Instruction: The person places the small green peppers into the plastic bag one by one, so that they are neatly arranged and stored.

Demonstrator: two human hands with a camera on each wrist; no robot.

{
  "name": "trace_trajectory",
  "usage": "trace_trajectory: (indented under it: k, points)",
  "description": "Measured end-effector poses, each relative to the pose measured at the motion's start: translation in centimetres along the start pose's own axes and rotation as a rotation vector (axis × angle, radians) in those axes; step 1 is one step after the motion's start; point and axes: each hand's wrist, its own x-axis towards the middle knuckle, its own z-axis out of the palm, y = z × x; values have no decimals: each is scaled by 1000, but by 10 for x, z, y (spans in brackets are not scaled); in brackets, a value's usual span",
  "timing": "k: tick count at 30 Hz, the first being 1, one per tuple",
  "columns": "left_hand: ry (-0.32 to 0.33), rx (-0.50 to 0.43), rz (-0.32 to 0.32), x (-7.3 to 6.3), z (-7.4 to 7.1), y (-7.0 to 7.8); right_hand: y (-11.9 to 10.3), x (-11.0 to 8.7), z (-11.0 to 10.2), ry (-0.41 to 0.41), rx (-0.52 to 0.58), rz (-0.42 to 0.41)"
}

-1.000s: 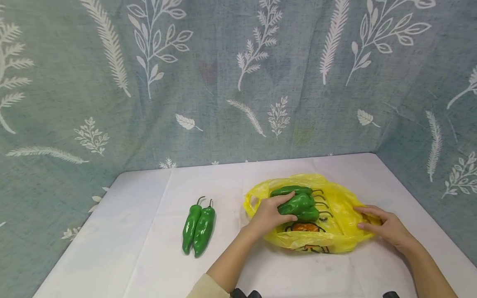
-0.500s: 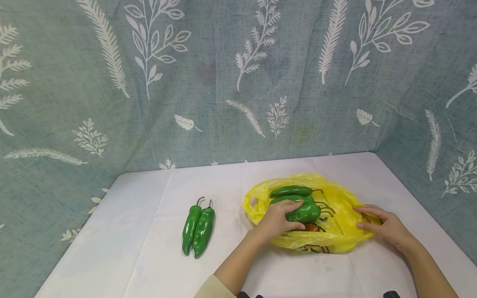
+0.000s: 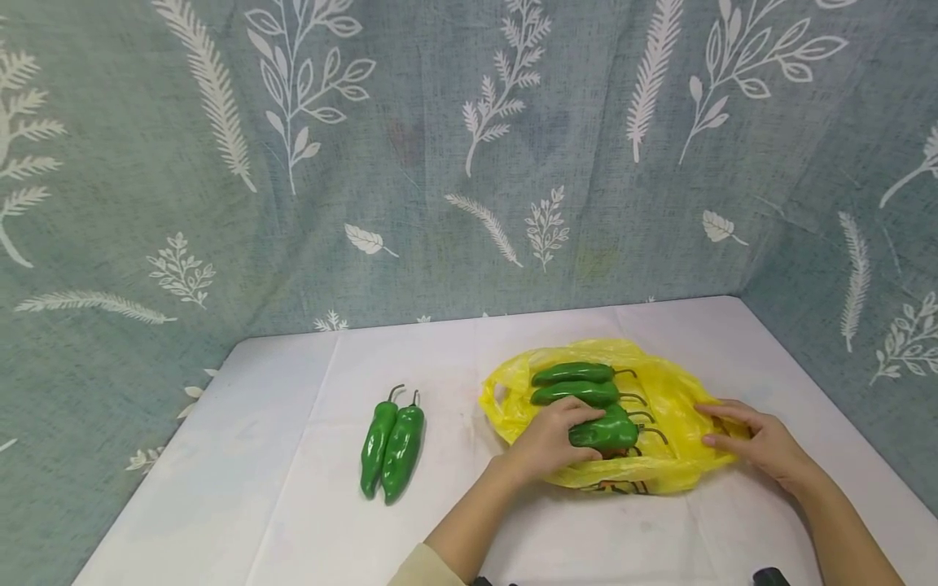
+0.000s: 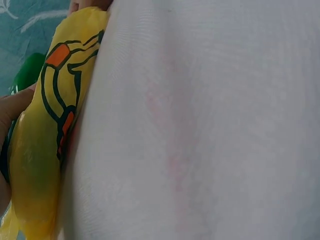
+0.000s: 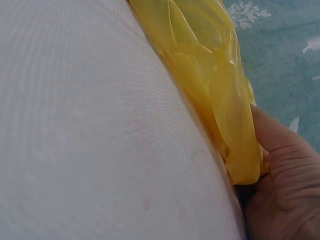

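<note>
A yellow plastic bag [image 3: 677,407] lies spread on the white table with its mouth facing up. Inside it are several glossy green chili peppers, their stems pointing right. My left hand [image 3: 544,443] reaches in from the left and grips a pepper [image 3: 608,431] near the bag's front edge; the fingers partly hide it and whatever lies below. Farther back in the bag, two more peppers [image 3: 575,394] lie side by side. My right hand [image 3: 769,446] pinches the bag's right edge. In the right wrist view, its thumb [image 5: 275,131] presses against the yellow plastic [image 5: 230,100].
Two green peppers [image 3: 401,456] lie together on the table [image 3: 308,505], left of the bag. A grey-green cloth [image 3: 410,203] with white leaf prints hangs behind the table and along its sides.
My left hand has shifted toward the bag's near side with the pepper, sliding slightly right. Another pepper behind it now shows separately. The right hand stays on the bag's edge.
</note>
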Motion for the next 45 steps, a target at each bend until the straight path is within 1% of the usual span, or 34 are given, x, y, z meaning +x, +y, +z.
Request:
trace_trajectory:
  k: [4, 7, 11, 16, 24, 28, 32, 35, 37, 41, 45]
  points:
    - [-32, 49, 30, -2, 1, 1, 0, 1, 0, -7, -4, 8]
    - [-42, 51, 42, -2, 2, 1, 0, 1, 0, -3, -9, -3]
    - [-30, 51, 54, -2, 4, 0, 0, 1, -1, 0, -11, -18]
    - [-8, 42, 83, -3, 6, -3, 0, 1, 0, -4, -11, -8]
    - [27, -21, 78, -4, 6, -6, -1, 1, 0, -7, -8, 7]
    - [36, -110, 53, -5, 4, -9, -1, 1, 0, -8, -12, 9]
    - [46, -191, 44, -6, 1, -12, -2, 0, -1, -7, -25, -1]
    - [58, -232, 28, -9, -3, -13, -2, 0, 0, -6, -37, 1]
    - [67, -257, 4, -12, -6, -13, -2, 1, 0, -5, -42, 1]
    - [91, -274, 1, -18, -13, -13, -2, 1, 1, -5, -40, 0]
    - [102, -252, 16, -21, -18, -14, -2, 1, 0, -4, -29, 5]
